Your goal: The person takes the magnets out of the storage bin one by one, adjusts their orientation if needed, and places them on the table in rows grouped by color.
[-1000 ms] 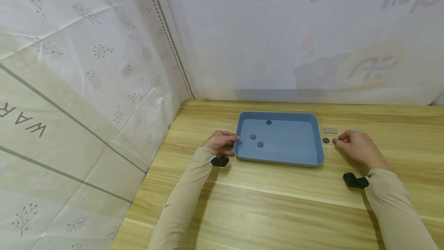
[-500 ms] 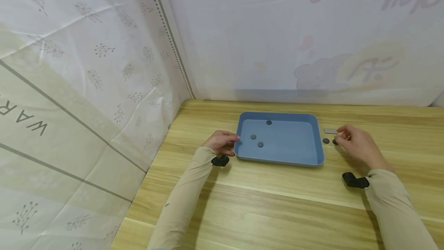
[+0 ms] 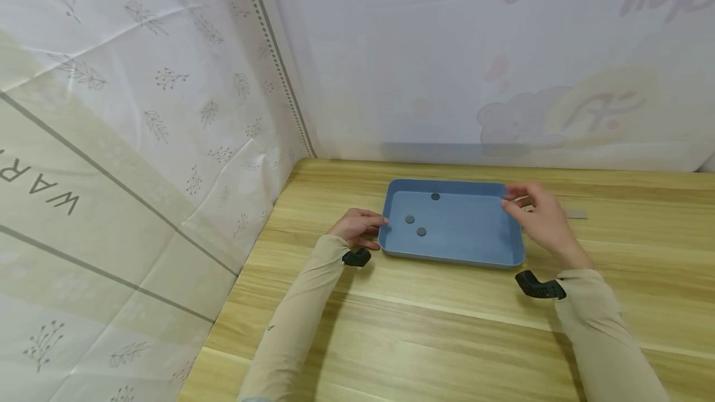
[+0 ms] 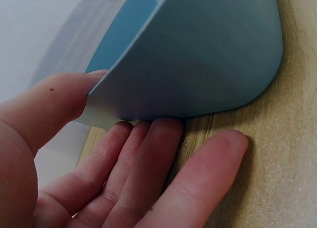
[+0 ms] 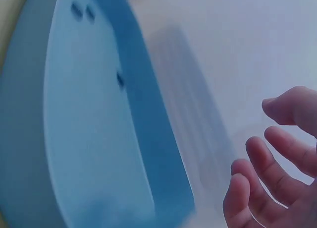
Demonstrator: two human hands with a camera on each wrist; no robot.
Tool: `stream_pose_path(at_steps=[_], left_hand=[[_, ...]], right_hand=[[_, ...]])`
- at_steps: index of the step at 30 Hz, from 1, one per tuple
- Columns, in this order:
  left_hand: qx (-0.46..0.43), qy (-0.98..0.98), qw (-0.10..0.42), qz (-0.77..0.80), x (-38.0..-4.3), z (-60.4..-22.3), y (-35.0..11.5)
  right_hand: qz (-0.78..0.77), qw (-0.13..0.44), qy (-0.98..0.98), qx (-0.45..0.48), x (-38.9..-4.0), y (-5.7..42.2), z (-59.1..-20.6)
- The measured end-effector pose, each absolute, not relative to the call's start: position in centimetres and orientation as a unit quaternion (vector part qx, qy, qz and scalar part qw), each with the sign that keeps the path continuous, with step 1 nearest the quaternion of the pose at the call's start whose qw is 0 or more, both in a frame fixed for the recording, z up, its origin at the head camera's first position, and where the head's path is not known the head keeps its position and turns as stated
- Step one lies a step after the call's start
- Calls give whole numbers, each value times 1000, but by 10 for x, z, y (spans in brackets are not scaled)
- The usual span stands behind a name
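Blue tray (image 3: 463,222), R hand (image 3: 539,217) hiding corner

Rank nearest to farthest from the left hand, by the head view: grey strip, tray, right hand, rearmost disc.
1. Tray: touched at its left end.
2. Rearmost disc: inside, toward the back.
3. Right hand: at the tray's right end.
4. Grey strip: right of that hand.

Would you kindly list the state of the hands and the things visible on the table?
Tray: upright on the table.
Discs: three, lying flat and apart in it.
Strip: lying on the table.
Left hand: gripping the tray's rim.
Right hand: fingers apart, apparently holding nothing.
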State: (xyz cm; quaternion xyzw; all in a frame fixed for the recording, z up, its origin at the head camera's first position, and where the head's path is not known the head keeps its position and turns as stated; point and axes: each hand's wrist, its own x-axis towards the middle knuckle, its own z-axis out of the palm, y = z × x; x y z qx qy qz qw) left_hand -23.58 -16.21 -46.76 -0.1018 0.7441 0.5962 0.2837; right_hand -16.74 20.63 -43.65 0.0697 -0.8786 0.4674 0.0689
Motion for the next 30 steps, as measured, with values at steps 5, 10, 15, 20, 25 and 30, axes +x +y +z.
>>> stream_pose_path(at_steps=[5,10,15,20,25,30], left_hand=[[-100,745,284,596,-235,-467,-162],[-97,746,284,595,-233,-466,-162],[-96,743,283,599,-233,-465,-162],[-98,741,280,602,-233,-465,-161],[-101,741,280,602,-233,-464,-161],[-101,739,281,604,-233,-466,-161]], right_hand=[[528,28,-844,83,-172,171,-445],[545,-18,-832,97,-179,141,-461],[524,-58,-842,118,-184,118,-473],[483,-60,-860,154,-187,102,-482],[450,-55,-874,177,-191,92,-485],[425,-53,-885,182,-197,87,-488]])
